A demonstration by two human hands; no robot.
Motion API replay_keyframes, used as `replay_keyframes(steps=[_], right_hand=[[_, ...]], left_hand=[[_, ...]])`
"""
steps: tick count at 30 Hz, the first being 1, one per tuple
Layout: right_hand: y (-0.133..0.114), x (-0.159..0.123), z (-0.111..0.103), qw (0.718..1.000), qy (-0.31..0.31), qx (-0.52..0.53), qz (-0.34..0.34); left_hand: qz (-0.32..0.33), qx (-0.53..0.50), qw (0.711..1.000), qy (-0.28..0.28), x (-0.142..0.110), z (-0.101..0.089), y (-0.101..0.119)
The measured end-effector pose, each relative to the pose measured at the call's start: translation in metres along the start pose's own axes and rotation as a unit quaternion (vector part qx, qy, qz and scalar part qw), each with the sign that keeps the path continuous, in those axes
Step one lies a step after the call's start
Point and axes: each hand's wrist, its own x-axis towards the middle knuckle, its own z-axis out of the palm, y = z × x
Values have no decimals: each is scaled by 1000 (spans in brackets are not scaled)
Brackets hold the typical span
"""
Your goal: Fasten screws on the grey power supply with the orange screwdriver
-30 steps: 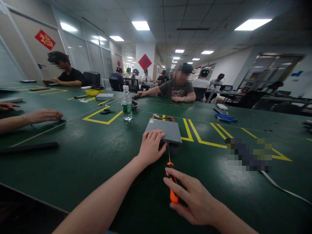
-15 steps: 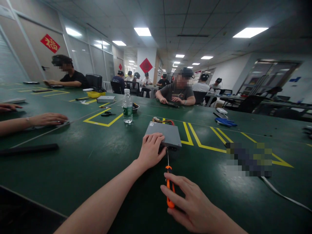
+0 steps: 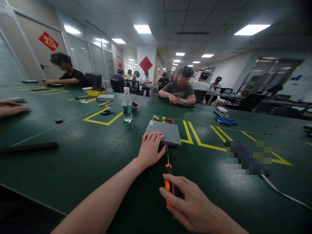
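A grey metal computer power supply (image 3: 168, 131) lies on the green table, its bundle of coloured wires (image 3: 162, 120) at the far side. My left hand (image 3: 151, 149) grips its near left corner, fingers over the top and thumb at the front face. In my right hand (image 3: 186, 200) is an orange and black screwdriver (image 3: 168, 185), held by the handle between thumb and fingers. The shaft points away from me, and its tip meets the front face of the power supply beside my left thumb. The screw head, if any, is too small to make out.
Beyond the power supply stand a water bottle (image 3: 127, 105) and a metal bowl (image 3: 135, 106). Blue gloves (image 3: 225, 121) lie at the right, near a blurred dark object with a white cable (image 3: 280, 190). A black bar (image 3: 29, 148) lies left. Co-workers sit around the table.
The screwdriver handle has turned in my right hand; my left hand stays on the power supply. At the left, a co-worker's hand has drawn back, and a small red object now shows there.
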Motion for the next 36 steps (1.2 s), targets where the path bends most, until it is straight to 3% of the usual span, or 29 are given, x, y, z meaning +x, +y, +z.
replay_keyframes(steps=[6,13,19,26,32,36], right_hand=[[1,-2,3,994,109,-2,-9],[-2,2,1,1000,14,-13,-7],[0,0,4,991,135,-12,-12],[-1,0,-1,998,51,-25,-4],[6,-5,5,988,152,7,11],[3,-7,4,992,121,15,30]], left_hand=[[-4,-6,1000,0,0,0,0],[0,0,1000,0,0,0,0],[3,4,1000,-9,-1,1,-1],[18,12,1000,-15,0,2,0],[11,16,1000,-23,-1,1,0],[8,11,1000,-21,-1,1,0]])
